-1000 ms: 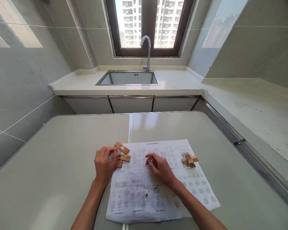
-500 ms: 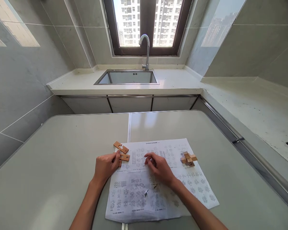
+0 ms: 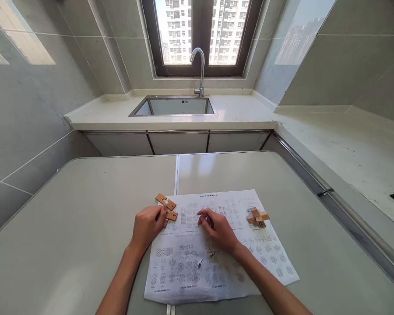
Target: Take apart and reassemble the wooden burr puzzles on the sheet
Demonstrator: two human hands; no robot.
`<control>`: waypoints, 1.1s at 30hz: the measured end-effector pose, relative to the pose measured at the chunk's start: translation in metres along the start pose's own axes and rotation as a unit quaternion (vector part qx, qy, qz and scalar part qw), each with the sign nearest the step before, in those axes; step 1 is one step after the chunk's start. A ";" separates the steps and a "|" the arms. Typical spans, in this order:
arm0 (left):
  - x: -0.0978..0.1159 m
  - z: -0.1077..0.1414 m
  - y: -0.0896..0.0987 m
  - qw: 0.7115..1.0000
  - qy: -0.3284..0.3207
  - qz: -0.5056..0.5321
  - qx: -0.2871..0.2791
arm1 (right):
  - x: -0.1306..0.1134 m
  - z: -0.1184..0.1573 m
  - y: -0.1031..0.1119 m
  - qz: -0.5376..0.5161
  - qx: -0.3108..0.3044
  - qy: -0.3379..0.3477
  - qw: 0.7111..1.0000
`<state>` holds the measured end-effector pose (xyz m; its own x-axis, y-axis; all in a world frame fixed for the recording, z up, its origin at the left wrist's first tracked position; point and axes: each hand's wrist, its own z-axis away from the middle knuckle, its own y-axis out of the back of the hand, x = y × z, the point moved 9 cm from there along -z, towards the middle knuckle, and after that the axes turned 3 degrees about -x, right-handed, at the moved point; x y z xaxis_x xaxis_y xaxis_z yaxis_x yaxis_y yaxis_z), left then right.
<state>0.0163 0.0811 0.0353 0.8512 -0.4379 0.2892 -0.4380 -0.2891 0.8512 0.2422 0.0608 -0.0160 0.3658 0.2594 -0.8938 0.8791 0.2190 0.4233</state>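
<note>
My left hand (image 3: pixel 148 224) is closed at the left edge of a printed paper sheet (image 3: pixel 190 245). Its thumb and finger pinch the flat wooden puzzle piece (image 3: pixel 171 215), which has a dark mark on it. Just above lies a notched wooden puzzle piece (image 3: pixel 166 201), and part of another shows below the fingers. My right hand (image 3: pixel 219 229) rests over the middle of the sheet, fingers loosely curled, with nothing seen in them. On the sheet's right side sits an interlocked wooden burr puzzle (image 3: pixel 258 217), apart from both hands.
The sheet with rows of small diagrams lies on a pale table (image 3: pixel 68 218) with a seam down its middle. Beyond the table are a counter (image 3: pixel 243 107), a sink (image 3: pixel 180 114) and a faucet (image 3: pixel 202 72). A metal rail (image 3: pixel 302 168) runs along the right side.
My left hand has shifted slightly to the right and up beside the wooden pieces. My right hand, the sheet and the burr puzzle stay practically where they were.
</note>
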 end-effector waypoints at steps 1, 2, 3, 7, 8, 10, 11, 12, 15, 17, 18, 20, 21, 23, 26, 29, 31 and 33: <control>0.000 0.000 -0.002 1.000 -0.003 0.001 -0.003 | 0.000 0.000 0.000 0.000 -0.001 -0.002 1.000; -0.001 0.000 -0.003 1.000 -0.005 0.002 -0.006 | 0.001 0.000 0.000 0.000 -0.002 -0.003 1.000; -0.001 -0.001 -0.004 1.000 -0.008 0.003 -0.009 | 0.001 0.000 0.000 0.000 -0.002 -0.004 1.000; -0.002 -0.002 -0.007 1.000 -0.016 0.003 -0.012 | 0.000 0.000 0.000 0.001 -0.002 -0.003 1.000; -0.002 -0.002 -0.006 1.000 -0.016 0.002 -0.010 | 0.000 0.000 0.000 0.002 -0.002 -0.004 1.000; -0.001 -0.002 -0.005 1.000 -0.015 0.000 -0.003 | 0.000 0.000 0.000 0.003 -0.002 -0.005 1.000; -0.001 -0.001 -0.004 1.000 -0.015 -0.002 0.002 | 0.000 0.000 0.000 0.004 -0.002 -0.004 1.000; 0.000 -0.001 -0.002 1.000 -0.015 -0.005 0.008 | 0.000 0.000 0.000 0.005 -0.002 -0.004 1.000; 0.000 0.001 0.007 0.999 -0.004 -0.026 0.045 | -0.001 0.000 0.001 0.006 0.002 -0.001 1.000; -0.002 0.004 0.015 0.995 0.013 -0.048 0.082 | -0.002 0.000 0.002 0.008 0.003 0.000 1.000; -0.003 0.005 0.019 0.993 0.022 -0.059 0.101 | -0.003 0.000 0.002 0.008 0.002 0.000 1.000; -0.004 0.007 0.025 0.988 0.034 -0.076 0.128 | -0.005 0.000 0.003 0.009 0.002 -0.001 1.000; -0.003 0.008 0.027 0.987 0.036 -0.083 0.135 | -0.005 0.000 0.003 0.008 0.001 -0.002 1.000; -0.002 0.008 0.027 0.985 0.037 -0.091 0.138 | -0.006 0.000 0.003 0.006 0.001 -0.003 1.000; 0.000 0.006 0.025 0.985 0.035 -0.097 0.135 | -0.006 -0.001 0.003 0.005 0.000 -0.003 1.000; 0.003 0.005 0.024 0.987 0.028 -0.092 0.131 | -0.006 0.000 0.003 0.006 0.000 -0.002 1.000; 0.006 0.005 0.025 0.988 0.020 -0.084 0.129 | -0.005 0.000 0.003 0.006 0.000 -0.003 1.000; 0.008 0.004 0.026 0.988 0.013 -0.074 0.132 | -0.005 0.000 0.003 0.006 0.000 -0.004 1.000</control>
<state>0.0106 0.0663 0.0580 0.9174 -0.3532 0.1835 -0.3648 -0.5616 0.7427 0.2431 0.0597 -0.0103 0.3784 0.2534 -0.8903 0.8747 0.2167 0.4335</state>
